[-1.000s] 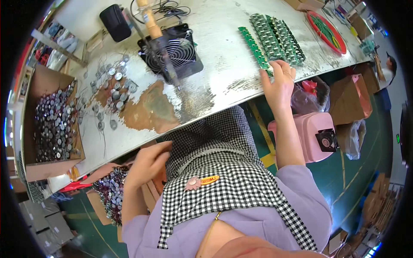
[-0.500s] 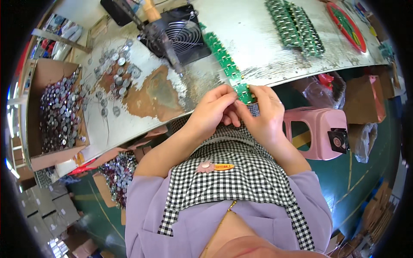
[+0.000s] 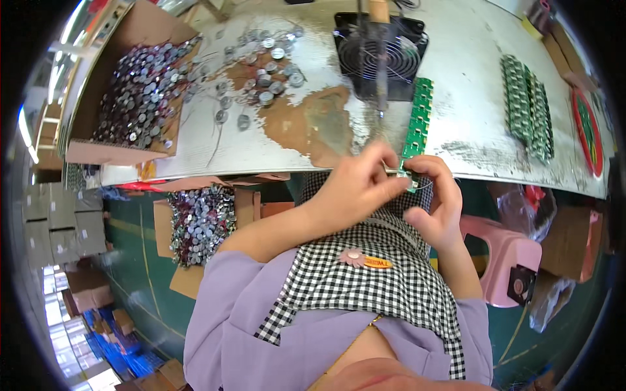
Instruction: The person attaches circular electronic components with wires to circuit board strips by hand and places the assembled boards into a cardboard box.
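Observation:
A long green circuit board strip (image 3: 417, 124) reaches from beside the fan to the table's front edge, its near end sticking out past the edge. My right hand (image 3: 442, 202) has its bent fingers on that near end, with the thumb held away below. At the strip's left side, my left hand (image 3: 362, 186) is closed in a pinch, fingers slightly blurred; whatever lies in the pinch is too small to make out. A thin wire loop shows by the board's near end, between the hands. Left of the strip, a wood-handled soldering iron (image 3: 379, 13) points down in front of the fan.
A black fan (image 3: 411, 49) stands at the back. Small round metal parts with wires (image 3: 264, 81) lie loose at left, beside a cardboard box (image 3: 111, 153) full of them. Stacked green boards (image 3: 528, 107) and a red oval tray (image 3: 590, 133) sit right. A pink stool (image 3: 505, 264) stands below.
The view has swung left, so the table sits further right in the picture. My left hand has come off the strip's end to its left side; the right thumb has spread away from the board.

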{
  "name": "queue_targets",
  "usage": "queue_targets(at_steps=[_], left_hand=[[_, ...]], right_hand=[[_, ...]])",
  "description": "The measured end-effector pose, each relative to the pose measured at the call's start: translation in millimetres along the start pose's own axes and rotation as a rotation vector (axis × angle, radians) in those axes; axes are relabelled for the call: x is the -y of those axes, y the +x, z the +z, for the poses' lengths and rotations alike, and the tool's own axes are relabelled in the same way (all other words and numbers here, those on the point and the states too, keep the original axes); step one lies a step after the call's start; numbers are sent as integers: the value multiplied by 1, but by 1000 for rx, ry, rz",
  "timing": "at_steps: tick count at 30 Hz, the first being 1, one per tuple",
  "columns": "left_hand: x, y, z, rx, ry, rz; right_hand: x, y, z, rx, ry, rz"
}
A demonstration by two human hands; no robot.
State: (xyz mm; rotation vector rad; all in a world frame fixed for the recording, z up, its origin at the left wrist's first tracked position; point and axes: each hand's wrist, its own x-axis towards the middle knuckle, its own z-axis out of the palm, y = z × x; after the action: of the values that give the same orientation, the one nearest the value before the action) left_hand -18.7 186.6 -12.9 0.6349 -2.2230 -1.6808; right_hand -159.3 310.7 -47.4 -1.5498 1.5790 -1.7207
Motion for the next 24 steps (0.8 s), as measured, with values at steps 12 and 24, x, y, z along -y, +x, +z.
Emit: queue_targets(at_steps=[12, 24], left_hand=[[18, 11, -40, -361, 365, 385], [91, 77, -174, -491, 851, 309]], right_hand=[[8, -2, 8, -76, 131, 327], [-20, 17, -9, -191, 223, 205]])
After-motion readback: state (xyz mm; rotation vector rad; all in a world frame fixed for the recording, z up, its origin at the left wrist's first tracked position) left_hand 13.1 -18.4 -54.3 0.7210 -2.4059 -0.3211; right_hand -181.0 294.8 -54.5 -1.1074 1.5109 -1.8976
